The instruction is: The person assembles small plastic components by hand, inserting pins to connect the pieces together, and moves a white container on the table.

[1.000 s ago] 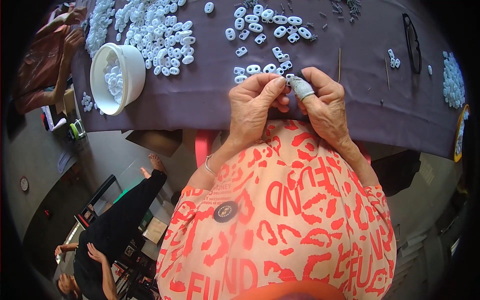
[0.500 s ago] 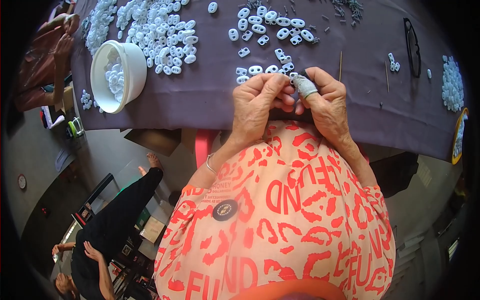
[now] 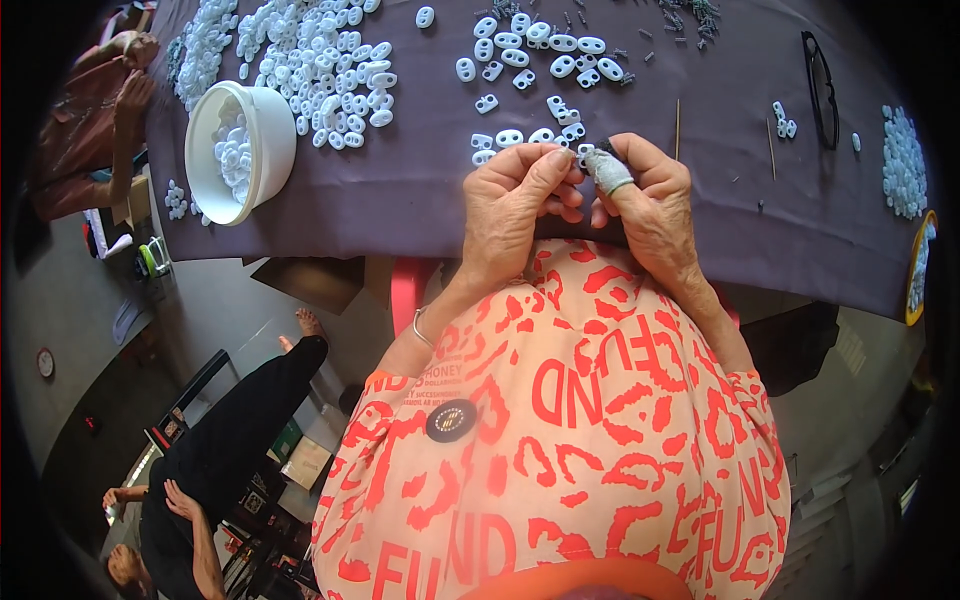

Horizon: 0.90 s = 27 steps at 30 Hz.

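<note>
Over the table's near edge, my two hands meet with fingertips almost touching. Thumb and forefinger of my left hand [image 3: 510, 200] are pinched together; whatever they hold is too small or hidden to make out. My right hand [image 3: 650, 195] has a grey cloth cover [image 3: 607, 172] on its thumb and dark material on a fingertip. It grips a small white plastic cord lock piece [image 3: 585, 150], partly hidden by the fingers. Just beyond lie several white cord lock parts: oval two-holed shells [image 3: 510, 137] and smaller blocky inserts [image 3: 572, 131]. Small metal springs [image 3: 690, 15] are scattered farther off.
A white tub [image 3: 270, 150] with white pieces stands left, beside a large heap of oval shells [image 3: 340, 90]. Thin sticks [image 3: 677, 130], black-framed glasses [image 3: 820, 90] and a pile of small white pieces [image 3: 904, 165] lie right. Other people are at far left and lower left.
My hands hold nearly the same pose, fingertips still together. The view has shifted slightly, and the table things appear moved a few pixels.
</note>
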### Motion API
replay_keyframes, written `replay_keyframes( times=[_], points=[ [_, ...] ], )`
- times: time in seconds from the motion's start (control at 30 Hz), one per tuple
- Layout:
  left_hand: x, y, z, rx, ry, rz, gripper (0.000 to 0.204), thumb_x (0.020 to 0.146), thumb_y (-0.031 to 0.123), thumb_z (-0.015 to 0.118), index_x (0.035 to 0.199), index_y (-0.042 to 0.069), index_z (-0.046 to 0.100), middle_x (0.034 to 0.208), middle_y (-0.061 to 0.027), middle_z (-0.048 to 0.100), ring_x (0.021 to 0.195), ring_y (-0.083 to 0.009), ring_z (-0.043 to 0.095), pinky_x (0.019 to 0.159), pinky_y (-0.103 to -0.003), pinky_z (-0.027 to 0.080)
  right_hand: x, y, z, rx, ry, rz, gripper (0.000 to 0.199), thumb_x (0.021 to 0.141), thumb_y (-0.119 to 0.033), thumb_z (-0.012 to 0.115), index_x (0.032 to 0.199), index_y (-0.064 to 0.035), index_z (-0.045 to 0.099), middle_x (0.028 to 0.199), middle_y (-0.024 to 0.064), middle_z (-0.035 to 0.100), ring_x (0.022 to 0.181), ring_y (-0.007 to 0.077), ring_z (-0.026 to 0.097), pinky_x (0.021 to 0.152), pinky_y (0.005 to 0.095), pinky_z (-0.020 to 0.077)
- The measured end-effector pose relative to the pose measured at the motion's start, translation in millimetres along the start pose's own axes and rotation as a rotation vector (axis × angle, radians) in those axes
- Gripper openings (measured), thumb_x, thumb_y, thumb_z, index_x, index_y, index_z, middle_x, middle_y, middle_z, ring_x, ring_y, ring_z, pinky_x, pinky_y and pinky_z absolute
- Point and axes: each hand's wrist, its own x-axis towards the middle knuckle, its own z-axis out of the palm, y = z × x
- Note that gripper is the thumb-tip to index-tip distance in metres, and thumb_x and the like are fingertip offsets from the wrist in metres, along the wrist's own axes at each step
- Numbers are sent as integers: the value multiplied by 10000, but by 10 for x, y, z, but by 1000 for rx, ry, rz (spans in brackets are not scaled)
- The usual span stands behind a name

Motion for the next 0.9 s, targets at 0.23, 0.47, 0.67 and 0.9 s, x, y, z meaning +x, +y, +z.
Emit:
replay_keyframes(
  times=[0.23,0.47,0.67,0.9],
  points=[
    [-4,-21,4,6,10,8,139,833,103,603,918,-8,609,782,-55,616,624,-92,568,546,-202,482,-13,1,37,-63,12,-29,69,854,-76,539,843,-13,566,648,-21,537,504,34,489,455,170,387],
    [-9,-21,51,-247,-8,32,151,833,97,601,949,2,593,836,-56,612,654,-89,558,553,-210,480,-74,42,87,26,53,-110,48,849,-38,536,866,1,559,721,-7,552,532,40,496,467,182,409],
    [-37,27,-17,-182,-51,40,109,845,85,577,903,-7,572,877,-81,610,676,-104,575,573,-229,492,-77,15,78,131,108,-99,65,851,-53,550,866,9,563,713,-7,541,533,39,485,468,180,404],
    [-94,122,-50,147,-32,62,88,795,10,616,878,-11,594,798,-81,631,638,-102,595,554,-207,497,-106,10,4,17,-7,-57,64,851,-52,542,880,-2,570,683,-26,540,533,28,482,477,166,388]
  ],
)
